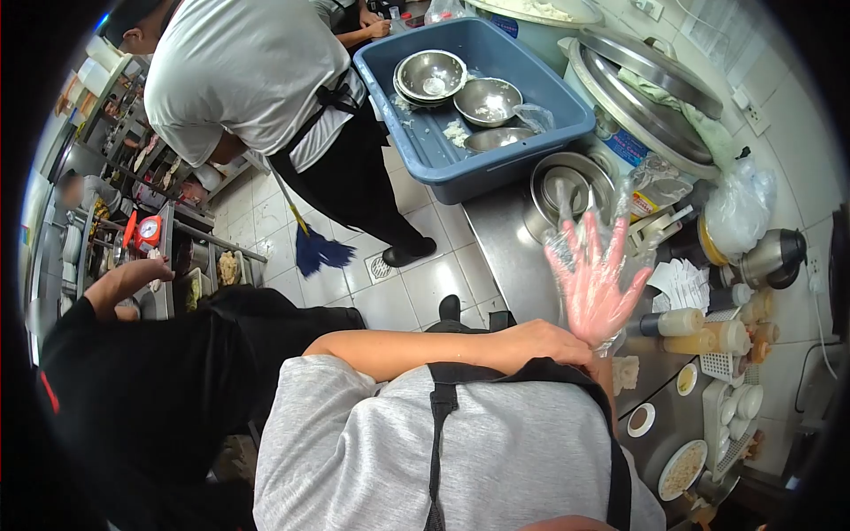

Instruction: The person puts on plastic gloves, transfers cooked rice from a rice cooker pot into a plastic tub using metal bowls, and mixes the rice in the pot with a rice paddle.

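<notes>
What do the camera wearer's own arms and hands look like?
The right hand wears a loose, crinkled, see-through plastic glove, baggy around the fingers. The left hand appears ungloved. The left arm emerges from a short, heathered grey sleeve, leaving the forearm uncovered.

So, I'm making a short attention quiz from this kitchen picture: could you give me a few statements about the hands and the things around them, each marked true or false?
1. The right hand is in a clear plastic glove. True.
2. The right hand's fingers are curled into a fist. False: they are spread.
3. The left hand is inside the blue tub. False: it is at the right wrist.
4. Metal bowls sit in the blue tub. True.
5. The blue mop head lies on the metal counter. False: it is down at the tiled floor.
6. A red dial scale shows at the picture's left. True.
</notes>
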A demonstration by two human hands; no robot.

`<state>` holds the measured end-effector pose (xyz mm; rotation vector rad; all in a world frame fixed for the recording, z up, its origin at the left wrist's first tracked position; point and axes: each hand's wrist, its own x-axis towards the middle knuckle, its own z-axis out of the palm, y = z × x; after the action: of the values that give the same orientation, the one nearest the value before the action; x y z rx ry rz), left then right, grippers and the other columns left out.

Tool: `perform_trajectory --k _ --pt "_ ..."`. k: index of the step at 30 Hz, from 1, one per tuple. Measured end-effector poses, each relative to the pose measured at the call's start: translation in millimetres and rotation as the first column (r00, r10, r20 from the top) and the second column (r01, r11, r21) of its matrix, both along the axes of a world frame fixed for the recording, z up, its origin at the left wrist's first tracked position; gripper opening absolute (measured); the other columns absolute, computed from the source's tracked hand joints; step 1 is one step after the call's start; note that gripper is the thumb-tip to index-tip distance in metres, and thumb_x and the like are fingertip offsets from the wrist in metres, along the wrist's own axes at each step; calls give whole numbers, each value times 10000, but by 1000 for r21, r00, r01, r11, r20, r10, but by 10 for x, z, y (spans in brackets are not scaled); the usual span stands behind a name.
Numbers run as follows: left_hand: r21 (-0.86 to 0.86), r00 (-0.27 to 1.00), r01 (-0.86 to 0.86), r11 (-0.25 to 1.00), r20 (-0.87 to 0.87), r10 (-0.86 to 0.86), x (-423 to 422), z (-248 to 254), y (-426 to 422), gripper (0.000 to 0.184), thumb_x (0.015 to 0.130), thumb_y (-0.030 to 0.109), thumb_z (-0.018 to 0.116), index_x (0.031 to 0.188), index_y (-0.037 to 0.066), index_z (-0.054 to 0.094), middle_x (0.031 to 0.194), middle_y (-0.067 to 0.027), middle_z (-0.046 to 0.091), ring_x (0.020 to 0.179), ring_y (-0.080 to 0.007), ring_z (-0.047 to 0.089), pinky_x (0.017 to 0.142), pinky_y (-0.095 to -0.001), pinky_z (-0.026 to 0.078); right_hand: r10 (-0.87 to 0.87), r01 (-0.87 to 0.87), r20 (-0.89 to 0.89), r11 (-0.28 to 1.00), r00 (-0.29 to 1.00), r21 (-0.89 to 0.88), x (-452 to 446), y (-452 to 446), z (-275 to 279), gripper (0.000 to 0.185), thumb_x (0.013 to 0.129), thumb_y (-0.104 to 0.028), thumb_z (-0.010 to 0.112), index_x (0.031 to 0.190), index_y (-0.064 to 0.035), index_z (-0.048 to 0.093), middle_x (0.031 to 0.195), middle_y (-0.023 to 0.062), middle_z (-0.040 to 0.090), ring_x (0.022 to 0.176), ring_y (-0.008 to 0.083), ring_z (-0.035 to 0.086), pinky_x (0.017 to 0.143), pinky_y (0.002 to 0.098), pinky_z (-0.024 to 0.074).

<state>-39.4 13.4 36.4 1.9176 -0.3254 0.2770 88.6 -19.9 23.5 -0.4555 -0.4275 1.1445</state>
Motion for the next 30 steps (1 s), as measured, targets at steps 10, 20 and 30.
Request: perform_trajectory --k 10,20,30 --pt "-85 995 49 995 89 -41 -174 -127 404 344 764 152 544 1082 25 576 1021 -136 630 922 -344 596 794 -393 486 -119 67 273 979 955 192 129 712 297 985 750 -740 442 1468 -173 77 1491 177 138 1345 405 191 1046 605 214" --pt "-171 1000 1 985 -7 -2 -847 -36 1508 289 770 183 535 1013 45 606 993 -105 636 914 -304 605 792 -370 489 88 151 847 988 -525 -9 -4 2754 242 407 703 -243 723 1047 -43 642 972 174 642 963 305 601 863 362 458" --pt "9 875 -448 894 -198 441 -2025 -258 2418 277 761 167 528 1013 92 616 758 -44 552 742 -191 573 674 -299 471 583 296 116 562 -804 -772 -109 3509 442 349 719 -335 701 860 -18 665 827 166 649 769 294 630 690 391 488"
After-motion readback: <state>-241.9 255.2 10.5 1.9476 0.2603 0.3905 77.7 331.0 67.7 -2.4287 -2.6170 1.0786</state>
